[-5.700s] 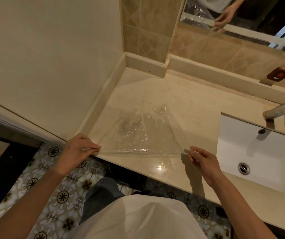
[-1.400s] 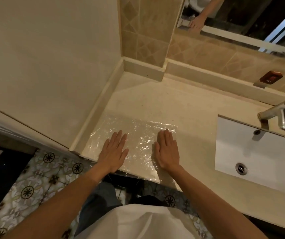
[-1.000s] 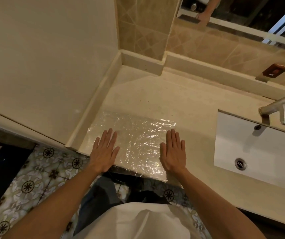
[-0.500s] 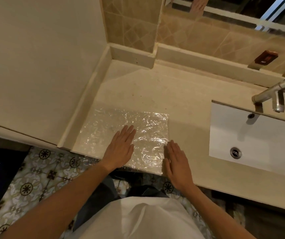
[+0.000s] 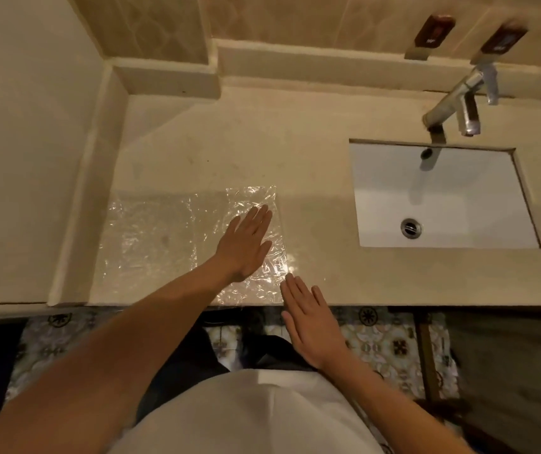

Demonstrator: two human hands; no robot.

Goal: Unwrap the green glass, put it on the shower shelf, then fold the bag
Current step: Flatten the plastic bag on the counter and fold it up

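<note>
Bag [image 5: 151, 237] is laid flat on the worktop [image 5: 311, 172], pressed at its right part by the left hand [image 5: 246, 247], fingers spread; right hand [image 5: 311, 317], likewise open-gripped, is held at the near edge.

The left hand [image 5: 244, 245] lies flat, fingers together, reaching forward; the right hand [image 5: 311, 321] hovers flat, fingers spread slightly.

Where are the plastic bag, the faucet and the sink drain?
plastic bag [image 5: 151, 237], head view, flat left half.
faucet [image 5: 449, 99], head view, middle of spout.
sink drain [image 5: 411, 228], head view, metal centre.
</note>
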